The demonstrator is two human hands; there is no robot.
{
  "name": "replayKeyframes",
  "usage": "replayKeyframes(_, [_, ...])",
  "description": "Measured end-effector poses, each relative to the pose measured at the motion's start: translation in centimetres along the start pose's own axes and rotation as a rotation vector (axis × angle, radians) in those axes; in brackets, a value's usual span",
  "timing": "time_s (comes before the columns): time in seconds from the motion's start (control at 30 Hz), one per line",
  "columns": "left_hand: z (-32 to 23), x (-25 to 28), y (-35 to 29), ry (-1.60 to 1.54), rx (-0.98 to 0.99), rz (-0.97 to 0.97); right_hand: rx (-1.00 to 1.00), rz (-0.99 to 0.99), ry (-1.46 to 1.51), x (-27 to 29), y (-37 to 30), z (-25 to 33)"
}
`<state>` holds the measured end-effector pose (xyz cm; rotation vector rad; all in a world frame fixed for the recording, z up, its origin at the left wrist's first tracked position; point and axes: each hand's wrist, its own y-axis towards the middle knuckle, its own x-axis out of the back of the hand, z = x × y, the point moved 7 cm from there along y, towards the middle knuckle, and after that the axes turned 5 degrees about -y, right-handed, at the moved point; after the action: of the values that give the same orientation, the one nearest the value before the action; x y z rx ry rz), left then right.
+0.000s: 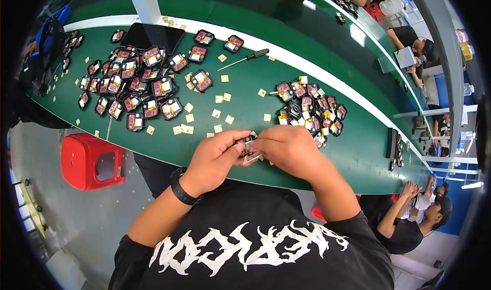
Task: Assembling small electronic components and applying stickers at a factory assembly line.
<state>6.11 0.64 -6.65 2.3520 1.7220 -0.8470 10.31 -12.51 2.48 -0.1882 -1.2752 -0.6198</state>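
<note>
Close to the table's near edge, my left hand [217, 154] grips a small black-cased electronic unit [246, 142] with its circuit board showing. The fingers of my right hand [289, 146] are pinched together at its right side, over part of the case. Whether they hold some small piece there is hidden. A pale flat edge shows under the unit, too small to name. Beyond my left hand lies a large heap of similar units [163, 87] with red boards and yellow tape. A smaller heap of units [307, 104] lies past my right hand.
Small beige paper squares [229, 119] are scattered over the green table [245, 88]. A screwdriver [245, 58] and a black tray [152, 37] lie farther back. A red stool [89, 162] stands at the left. Another person [409, 223] sits at the right.
</note>
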Motion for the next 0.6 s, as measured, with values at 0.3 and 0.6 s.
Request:
replayKeyframes(0.3, [-1.9,-0.8,-0.6,-0.066,0.088,0.029,-0.457,-0.191,0.419,0.9,-2.1,-2.5])
replayKeyframes(0.6, [-7.7,-3.2,-3.3,0.104,-0.115,0.081,-0.944,-0.485,0.886,1.9,-8.9,-2.4])
